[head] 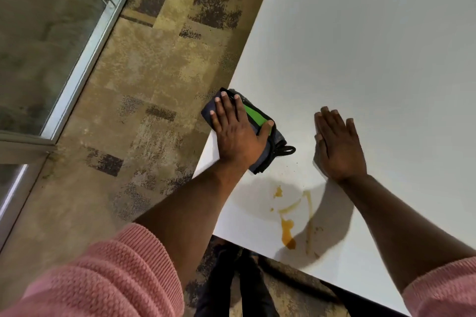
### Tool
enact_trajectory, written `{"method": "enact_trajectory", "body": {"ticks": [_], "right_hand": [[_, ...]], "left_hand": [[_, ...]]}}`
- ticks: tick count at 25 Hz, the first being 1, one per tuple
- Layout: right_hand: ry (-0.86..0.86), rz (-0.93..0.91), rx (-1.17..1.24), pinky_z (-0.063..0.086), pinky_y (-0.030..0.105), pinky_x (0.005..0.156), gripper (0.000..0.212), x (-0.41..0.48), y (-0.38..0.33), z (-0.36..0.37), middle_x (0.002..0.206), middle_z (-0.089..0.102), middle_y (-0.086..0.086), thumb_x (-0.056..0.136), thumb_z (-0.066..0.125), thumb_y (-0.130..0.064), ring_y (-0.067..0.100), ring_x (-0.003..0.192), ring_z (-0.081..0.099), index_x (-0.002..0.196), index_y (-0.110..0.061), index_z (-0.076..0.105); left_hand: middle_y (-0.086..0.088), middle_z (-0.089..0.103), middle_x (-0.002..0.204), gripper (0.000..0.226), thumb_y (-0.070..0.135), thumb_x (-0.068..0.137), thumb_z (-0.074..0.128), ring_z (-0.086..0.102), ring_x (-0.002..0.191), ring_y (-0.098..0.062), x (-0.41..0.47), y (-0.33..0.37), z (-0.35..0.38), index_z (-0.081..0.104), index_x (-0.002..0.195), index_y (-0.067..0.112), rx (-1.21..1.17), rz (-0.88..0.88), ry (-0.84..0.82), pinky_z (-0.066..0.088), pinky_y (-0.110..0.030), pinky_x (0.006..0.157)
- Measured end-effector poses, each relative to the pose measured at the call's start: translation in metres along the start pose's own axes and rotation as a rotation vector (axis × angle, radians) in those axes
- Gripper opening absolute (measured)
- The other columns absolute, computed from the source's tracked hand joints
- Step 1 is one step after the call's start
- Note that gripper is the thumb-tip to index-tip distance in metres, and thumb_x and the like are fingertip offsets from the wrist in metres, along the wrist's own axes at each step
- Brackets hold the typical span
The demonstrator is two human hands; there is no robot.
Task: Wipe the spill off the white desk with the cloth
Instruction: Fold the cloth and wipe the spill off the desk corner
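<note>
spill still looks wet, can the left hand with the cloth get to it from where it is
Probably yes. The left hand lies flat on the cloth at the desk edge, and nothing lies between it and the spill.

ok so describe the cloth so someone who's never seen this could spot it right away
Start at the white desk and follow its left edge down toward the near corner. The cloth lies there, folded flat and partly overhanging the edge, with the left hand pressed on top. It is dark grey with a bright green stripe and a black loop, just beyond the orange spill.
</note>
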State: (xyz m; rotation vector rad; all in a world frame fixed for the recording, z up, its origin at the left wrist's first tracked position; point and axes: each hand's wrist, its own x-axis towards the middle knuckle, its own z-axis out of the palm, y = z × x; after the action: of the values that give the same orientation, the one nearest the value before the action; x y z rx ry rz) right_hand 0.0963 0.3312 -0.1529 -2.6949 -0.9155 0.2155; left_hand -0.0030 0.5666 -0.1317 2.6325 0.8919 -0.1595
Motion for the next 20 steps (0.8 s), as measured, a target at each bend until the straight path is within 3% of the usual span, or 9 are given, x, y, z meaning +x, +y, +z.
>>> {"method": "enact_trajectory", "body": {"ticks": [6,12,18,20], "right_hand": [[-0.011,-0.009,-0.064,0.009,0.052,0.129,0.064,0.002,0.009,0.013,0.172,0.023,0.005,0.103,0.033,-0.035,0.027,0.159,0.018,0.164,-0.017,0.023],[0.003,-0.043,-0.102,0.008,0.053,0.129,0.064,0.001,0.014,0.017,0.173,0.020,0.006,0.107,0.029,-0.040,0.027,0.160,0.016,0.165,-0.016,0.019],[-0.017,-0.014,-0.091,0.010,0.058,0.128,0.063,-0.008,0.010,0.011,0.173,0.019,0.008,0.108,0.028,-0.040,0.028,0.161,0.014,0.165,-0.013,0.020],[-0.028,0.016,-0.095,0.009,0.059,0.128,0.064,-0.020,0.009,0.011,0.174,0.016,0.008,0.109,0.027,-0.040,0.028,0.161,0.012,0.165,-0.014,0.017]], "left_hand": [[-0.024,0.015,0.170,0.092,0.060,0.095,0.044,0.013,0.159,-0.038,0.007,0.012,0.014,0.021,0.162,0.002,0.103,0.141,0.089,0.010,-0.055,0.128],[-0.021,0.013,0.172,0.092,0.055,0.091,0.046,0.009,0.161,-0.035,-0.033,0.048,0.040,0.019,0.163,0.005,0.136,0.445,0.028,0.007,-0.053,0.130],[-0.018,0.009,0.173,0.090,0.054,0.094,0.048,0.007,0.161,-0.033,-0.049,0.037,0.034,0.015,0.164,0.008,0.165,0.600,-0.051,0.011,-0.054,0.129],[-0.017,0.005,0.174,0.092,0.057,0.097,0.047,0.002,0.162,-0.031,-0.039,0.039,0.027,0.010,0.165,0.007,0.129,0.579,-0.105,0.007,-0.052,0.130]]}}
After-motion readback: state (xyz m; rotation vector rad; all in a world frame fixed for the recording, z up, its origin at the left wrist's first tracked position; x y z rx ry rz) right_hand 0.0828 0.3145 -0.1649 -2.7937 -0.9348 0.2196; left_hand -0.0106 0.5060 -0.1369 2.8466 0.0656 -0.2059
